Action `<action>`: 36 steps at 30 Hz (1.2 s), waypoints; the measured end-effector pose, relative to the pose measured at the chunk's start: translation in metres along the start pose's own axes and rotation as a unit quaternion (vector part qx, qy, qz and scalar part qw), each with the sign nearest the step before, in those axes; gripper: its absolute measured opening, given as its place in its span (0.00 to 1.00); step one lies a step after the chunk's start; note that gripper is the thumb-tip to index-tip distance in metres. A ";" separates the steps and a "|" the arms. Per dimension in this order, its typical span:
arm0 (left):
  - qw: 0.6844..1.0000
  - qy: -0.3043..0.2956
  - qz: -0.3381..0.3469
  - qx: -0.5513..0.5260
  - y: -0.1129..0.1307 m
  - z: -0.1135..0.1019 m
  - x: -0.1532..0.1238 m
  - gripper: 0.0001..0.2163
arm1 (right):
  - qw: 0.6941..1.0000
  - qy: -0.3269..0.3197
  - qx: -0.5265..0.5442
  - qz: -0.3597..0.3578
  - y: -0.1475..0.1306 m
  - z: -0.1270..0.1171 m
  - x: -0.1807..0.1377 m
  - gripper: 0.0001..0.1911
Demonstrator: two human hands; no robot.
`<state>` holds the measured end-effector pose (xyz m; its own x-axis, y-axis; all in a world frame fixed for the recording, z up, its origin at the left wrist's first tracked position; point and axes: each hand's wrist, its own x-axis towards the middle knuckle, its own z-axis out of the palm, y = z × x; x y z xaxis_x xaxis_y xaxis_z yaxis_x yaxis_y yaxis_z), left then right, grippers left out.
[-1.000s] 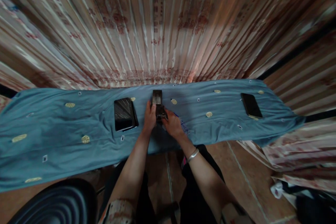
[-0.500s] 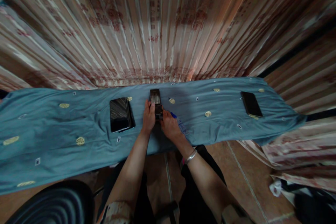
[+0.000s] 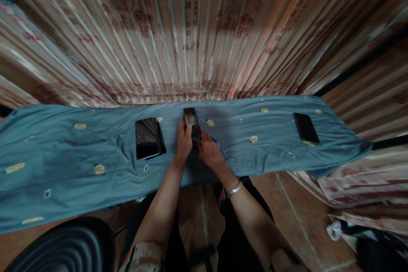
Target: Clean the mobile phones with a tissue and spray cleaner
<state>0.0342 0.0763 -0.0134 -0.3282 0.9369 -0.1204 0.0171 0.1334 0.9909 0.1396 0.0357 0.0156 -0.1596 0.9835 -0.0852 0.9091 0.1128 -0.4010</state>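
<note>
Near the middle of the cloth-covered table is a small dark device in two parts, looking like an unfolded flip phone. Its upper part [image 3: 190, 117] is flat and shiny, and its lower part [image 3: 196, 134] is black and set slightly at an angle. My left hand [image 3: 184, 141] grips the left side, thumb over the lower part. From the right, my right hand [image 3: 209, 151] has its fingers closed at the lower part's bottom right corner; its fingertips are partly hidden. Beside the right hand lies a blue, partly see-through item [image 3: 222, 151], mostly covered by that hand.
Stacked flat devices with a glossy black top [image 3: 147, 138] lie to the left. A black phone [image 3: 306, 128] lies far right. The blue-green cloth [image 3: 73, 148] is wrinkled. A patterned curtain [image 3: 165, 42] hangs behind. A black ridged stool [image 3: 68, 246] stands at lower left.
The view has shifted slightly. Both hands stay on the device, and its lower part now sits more turned and a little further right against the upper part.
</note>
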 end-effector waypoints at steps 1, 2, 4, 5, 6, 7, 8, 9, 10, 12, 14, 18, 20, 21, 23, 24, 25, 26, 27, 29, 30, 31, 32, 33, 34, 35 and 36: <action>1.000 0.001 0.002 0.008 0.002 0.000 -0.002 0.26 | 1.000 0.002 -0.002 0.000 0.000 0.000 -0.001 0.28; 1.000 0.004 0.006 0.016 0.003 -0.001 -0.004 0.26 | 1.000 0.005 -0.005 0.001 0.000 0.000 -0.002 0.28; 0.999 0.005 0.027 0.032 0.006 -0.004 -0.009 0.27 | 1.000 0.013 -0.005 0.003 0.000 -0.002 -0.005 0.28; 0.998 0.003 0.041 0.037 0.007 -0.007 -0.013 0.27 | 1.000 0.021 0.000 0.005 0.001 -0.002 -0.006 0.28; 0.998 -0.002 0.058 0.038 0.007 -0.011 -0.017 0.27 | 0.999 0.030 0.013 0.006 0.002 -0.003 -0.008 0.27; 0.997 -0.009 0.073 0.034 0.008 -0.015 -0.021 0.26 | 0.999 0.039 0.030 0.003 0.003 -0.004 -0.009 0.26; 0.996 -0.013 0.084 0.025 0.008 -0.019 -0.025 0.26 | 0.998 0.047 0.048 -0.001 0.004 -0.004 -0.010 0.23; 0.996 -0.014 0.088 0.012 0.008 -0.024 -0.029 0.25 | 0.996 0.057 0.069 -0.007 0.006 -0.004 -0.010 0.21; 0.996 -0.018 0.089 -0.002 0.007 -0.028 -0.033 0.25 | 0.993 0.066 0.092 -0.012 0.008 -0.004 -0.011 0.18; 0.996 -0.027 0.078 -0.042 0.004 -0.035 -0.041 0.25 | 0.987 0.086 0.134 -0.022 0.012 -0.002 -0.009 0.15; 0.992 -0.045 0.055 -0.101 0.002 -0.040 -0.049 0.26 | 0.975 0.109 0.192 -0.024 0.014 0.002 -0.007 0.14; 0.966 -0.105 -0.087 -0.221 0.002 -0.041 -0.067 0.26 | 0.920 0.132 0.367 -0.032 0.016 0.012 -0.001 0.16; 0.941 -0.166 -0.127 -0.265 0.005 -0.041 -0.074 0.24 | 0.892 0.123 0.434 -0.033 0.016 0.017 0.001 0.18; 0.930 -0.187 -0.147 -0.279 0.006 -0.041 -0.077 0.23 | 0.882 0.116 0.456 -0.029 0.015 0.019 0.001 0.19; 0.919 -0.196 -0.167 -0.297 0.008 -0.043 -0.081 0.21 | 0.870 0.101 0.482 -0.018 0.014 0.021 0.001 0.22; 0.918 -0.190 -0.170 -0.303 0.009 -0.043 -0.082 0.20 | 0.868 0.094 0.488 -0.015 0.014 0.022 0.001 0.23; 0.919 -0.181 -0.170 -0.307 0.008 -0.044 -0.082 0.20 | 0.866 0.090 0.491 -0.012 0.013 0.023 0.001 0.23; 0.920 -0.175 -0.167 -0.309 0.008 -0.045 -0.082 0.19 | 0.867 0.086 0.491 -0.012 0.012 0.023 0.000 0.24; 0.921 -0.171 -0.163 -0.309 0.007 -0.046 -0.081 0.20 | 0.869 0.084 0.488 -0.014 0.012 0.023 -0.001 0.24; 0.925 -0.168 -0.155 -0.303 0.005 -0.048 -0.080 0.21 | 0.877 0.085 0.472 -0.023 0.012 0.023 -0.003 0.24; 0.927 -0.168 -0.152 -0.298 0.004 -0.049 -0.080 0.21 | 0.883 0.090 0.460 -0.030 0.012 0.022 -0.004 0.23; 0.930 -0.168 -0.150 -0.292 0.003 -0.050 -0.079 0.21 | 0.889 0.095 0.446 -0.038 0.012 0.021 -0.005 0.22; 0.931 -0.167 -0.150 -0.287 0.003 -0.051 -0.079 0.20 | 0.894 0.102 0.433 -0.045 0.013 0.020 -0.007 0.21; 0.932 -0.166 -0.151 -0.284 0.003 -0.052 -0.078 0.19 | 0.898 0.109 0.423 -0.050 0.014 0.019 -0.008 0.20; 0.932 -0.167 -0.153 -0.283 0.002 -0.053 -0.078 0.18 | 0.900 0.114 0.418 -0.054 0.015 0.017 -0.008 0.19; 0.931 -0.168 -0.154 -0.285 0.003 -0.054 -0.078 0.17 | 0.900 0.116 0.416 -0.056 0.015 0.016 -0.009 0.18; 0.929 -0.170 -0.155 -0.288 0.003 -0.054 -0.078 0.17 | 0.899 0.118 0.418 -0.058 0.016 0.016 -0.009 0.17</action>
<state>0.0085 -0.0138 0.0022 0.0866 0.9432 -0.3209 -0.5699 0.3111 0.7606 0.1498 0.0262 -0.0044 -0.0594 0.9857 0.1579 0.2696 0.1681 -0.9482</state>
